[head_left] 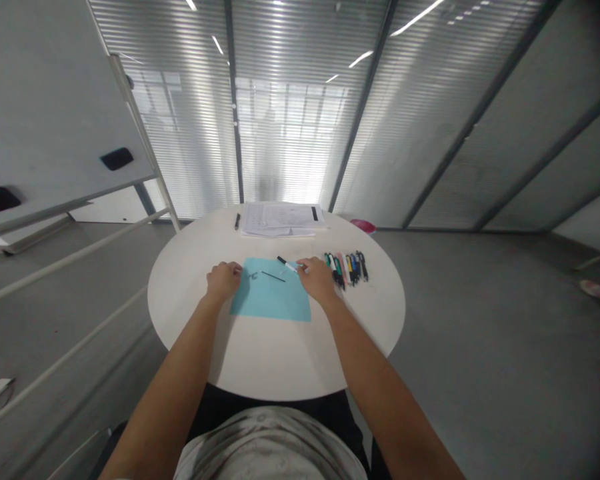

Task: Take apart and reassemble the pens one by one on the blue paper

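Observation:
My right hand [317,280] grips a black-and-white pen barrel [287,265] by its end, above the top edge of a light blue sheet [271,297]. My left hand [223,280] rests at that sheet's upper left corner, fingers curled, and anything in them is hidden. A thin black pen refill [273,276] lies on the sheet between my hands. Beside it, close to my left fingers, sits a small dark pen part [253,275], too small to name exactly. A row of several pens [345,269] lies just right of my right hand.
The round white table [275,360] holds a stack of printed papers [280,219] at its far side, with a black pen [237,221] to their left. A pink object [363,226] shows past the far edge. A whiteboard [55,100] stands at left.

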### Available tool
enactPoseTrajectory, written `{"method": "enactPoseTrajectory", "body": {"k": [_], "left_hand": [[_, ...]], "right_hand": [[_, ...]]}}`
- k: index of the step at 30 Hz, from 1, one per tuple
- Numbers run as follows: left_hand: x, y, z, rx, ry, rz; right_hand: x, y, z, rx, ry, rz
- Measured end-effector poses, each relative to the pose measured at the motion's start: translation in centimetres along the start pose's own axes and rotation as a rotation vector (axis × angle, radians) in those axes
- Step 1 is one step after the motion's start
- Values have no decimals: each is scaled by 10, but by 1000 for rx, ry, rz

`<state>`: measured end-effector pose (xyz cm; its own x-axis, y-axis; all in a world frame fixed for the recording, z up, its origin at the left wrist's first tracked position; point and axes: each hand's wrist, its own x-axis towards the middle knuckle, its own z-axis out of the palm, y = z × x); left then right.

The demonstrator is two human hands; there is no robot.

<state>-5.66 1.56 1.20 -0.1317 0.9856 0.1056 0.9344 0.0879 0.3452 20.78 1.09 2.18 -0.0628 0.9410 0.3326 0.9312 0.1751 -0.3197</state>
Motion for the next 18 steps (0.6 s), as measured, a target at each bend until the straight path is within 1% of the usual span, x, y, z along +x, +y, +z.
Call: {"method": "enactPoseTrajectory", "body": {"k": [2,5,11,18], "left_hand": [[0,-1,1,-22,-19,16],[0,-1,3,-64,-45,18],[0,0,2,-55,-52,12],[-1,2,1,-47,-57,20]], "right_hand": [[2,6,3,33,0,36],[1,8,7,42,-43,57],[-2,3,6,-58,-125,37],[-2,3,7,-82,-126,35]]}}
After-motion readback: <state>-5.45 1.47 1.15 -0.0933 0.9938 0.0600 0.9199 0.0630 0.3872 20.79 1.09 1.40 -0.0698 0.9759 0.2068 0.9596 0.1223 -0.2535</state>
